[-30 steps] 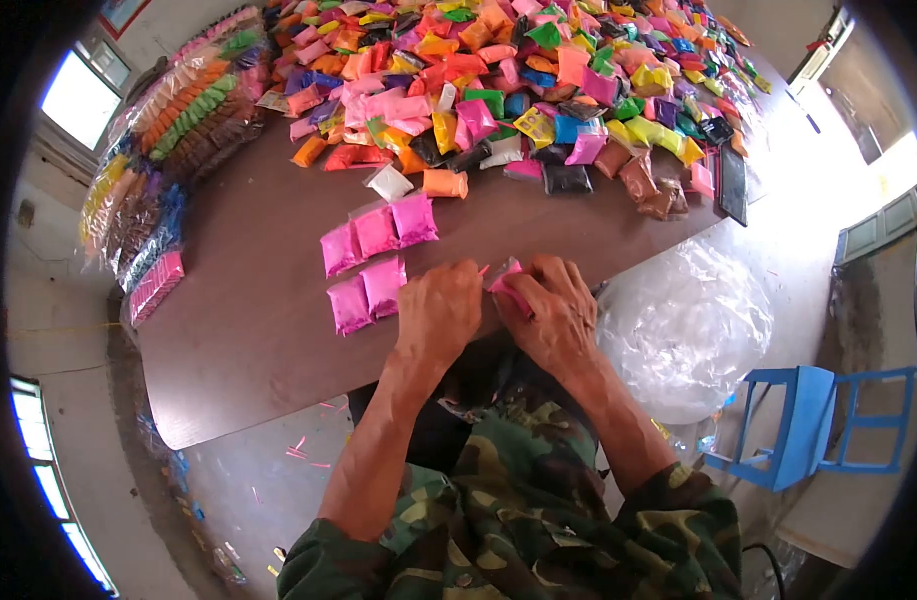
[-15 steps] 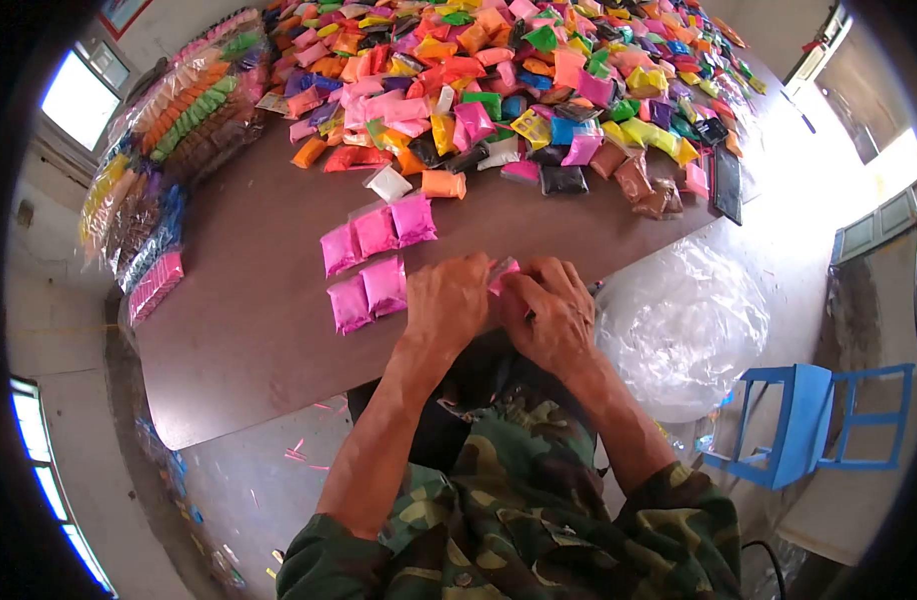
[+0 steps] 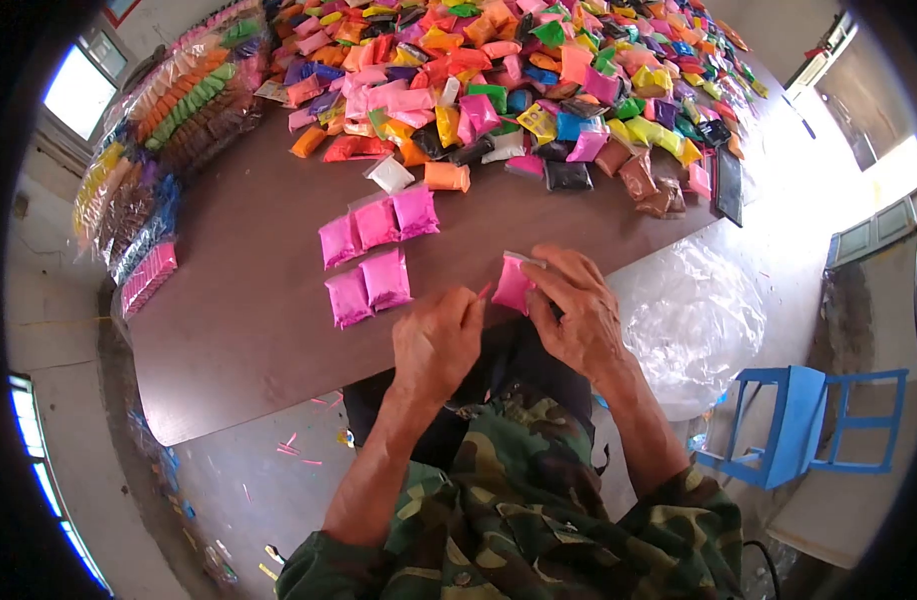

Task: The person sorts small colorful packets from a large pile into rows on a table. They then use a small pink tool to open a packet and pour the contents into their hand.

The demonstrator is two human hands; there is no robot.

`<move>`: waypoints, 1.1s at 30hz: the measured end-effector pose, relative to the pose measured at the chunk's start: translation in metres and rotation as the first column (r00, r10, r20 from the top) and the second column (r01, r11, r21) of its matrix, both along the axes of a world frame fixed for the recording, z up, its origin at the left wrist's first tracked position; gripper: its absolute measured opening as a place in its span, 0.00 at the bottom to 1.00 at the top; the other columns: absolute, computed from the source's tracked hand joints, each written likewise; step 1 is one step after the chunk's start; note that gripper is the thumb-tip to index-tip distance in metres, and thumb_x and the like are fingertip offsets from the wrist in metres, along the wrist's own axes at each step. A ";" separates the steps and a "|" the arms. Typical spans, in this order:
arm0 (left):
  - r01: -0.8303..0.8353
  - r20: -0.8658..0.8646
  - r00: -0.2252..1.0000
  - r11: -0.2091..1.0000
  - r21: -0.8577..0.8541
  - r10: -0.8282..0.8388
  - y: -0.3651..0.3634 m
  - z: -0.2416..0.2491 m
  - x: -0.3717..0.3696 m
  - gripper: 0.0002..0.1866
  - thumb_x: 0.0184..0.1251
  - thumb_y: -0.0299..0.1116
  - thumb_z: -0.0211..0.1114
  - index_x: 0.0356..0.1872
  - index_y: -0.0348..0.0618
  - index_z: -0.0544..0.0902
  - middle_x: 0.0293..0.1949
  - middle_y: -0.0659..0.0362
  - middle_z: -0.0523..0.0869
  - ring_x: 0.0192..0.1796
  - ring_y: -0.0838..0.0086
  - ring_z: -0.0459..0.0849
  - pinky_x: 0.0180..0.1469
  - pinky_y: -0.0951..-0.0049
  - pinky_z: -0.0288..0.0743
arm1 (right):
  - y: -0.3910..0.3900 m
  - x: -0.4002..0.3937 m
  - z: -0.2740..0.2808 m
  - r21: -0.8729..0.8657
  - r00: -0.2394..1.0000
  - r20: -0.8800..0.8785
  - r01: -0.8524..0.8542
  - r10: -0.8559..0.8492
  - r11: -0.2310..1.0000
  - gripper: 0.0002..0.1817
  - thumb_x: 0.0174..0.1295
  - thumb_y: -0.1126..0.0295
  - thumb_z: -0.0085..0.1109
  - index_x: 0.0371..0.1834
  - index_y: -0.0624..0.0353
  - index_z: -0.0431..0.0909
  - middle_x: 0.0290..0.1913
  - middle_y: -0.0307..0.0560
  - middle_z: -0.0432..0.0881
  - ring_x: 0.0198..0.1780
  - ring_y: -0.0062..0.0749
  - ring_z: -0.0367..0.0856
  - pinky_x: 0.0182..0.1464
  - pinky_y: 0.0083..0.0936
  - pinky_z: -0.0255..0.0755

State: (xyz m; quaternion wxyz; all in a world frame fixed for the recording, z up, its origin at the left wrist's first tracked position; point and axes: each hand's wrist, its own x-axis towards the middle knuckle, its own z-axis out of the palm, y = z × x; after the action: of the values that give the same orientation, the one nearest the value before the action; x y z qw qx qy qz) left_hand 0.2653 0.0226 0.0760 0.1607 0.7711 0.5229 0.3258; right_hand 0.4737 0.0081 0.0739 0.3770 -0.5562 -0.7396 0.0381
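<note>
Near the table's front edge, my right hand [image 3: 581, 312] grips the edge of a pink packet [image 3: 514, 285] in clear plastic. My left hand [image 3: 439, 338] is closed in a pinch just left of it, with a thin pink strip [image 3: 485, 291] poking out from the fingertips. The two hands are apart. Ahead of my left hand lie several more pink packets [image 3: 386, 278] in two rows, close against each other. Behind those rest a white packet [image 3: 390, 174] and an orange packet [image 3: 447, 177].
A big heap of coloured packets [image 3: 499, 80] covers the far side of the brown table [image 3: 249, 270]. Large clear bags of packets [image 3: 179, 120] stand along the left. Right of the table are a clear plastic bag [image 3: 694, 330] and a blue chair [image 3: 794, 425]. Pink strips [image 3: 294, 450] litter the floor.
My hands have moved apart, the left one down and leftward with the thin strip. The pink packet, mostly covered by my fingers before, now shows almost whole beside my right hand.
</note>
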 end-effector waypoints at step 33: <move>-0.064 -0.111 0.991 0.996 0.060 0.071 0.007 -0.023 0.009 0.09 0.74 0.34 0.71 0.34 0.43 0.83 0.30 0.48 0.86 0.33 0.46 0.87 0.34 0.50 0.78 | -0.015 -0.028 -0.009 0.041 0.986 0.043 0.160 -0.161 0.986 0.14 0.62 0.70 0.74 0.50 0.57 0.88 0.52 0.45 0.86 0.53 0.46 0.86 0.52 0.39 0.83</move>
State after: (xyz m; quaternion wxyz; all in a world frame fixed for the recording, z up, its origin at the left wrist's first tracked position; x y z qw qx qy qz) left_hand 0.2746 0.0299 0.0533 0.0979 0.7744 0.5475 0.3015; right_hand 0.4459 -0.0071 0.0646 0.3722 -0.6075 -0.7015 -0.0193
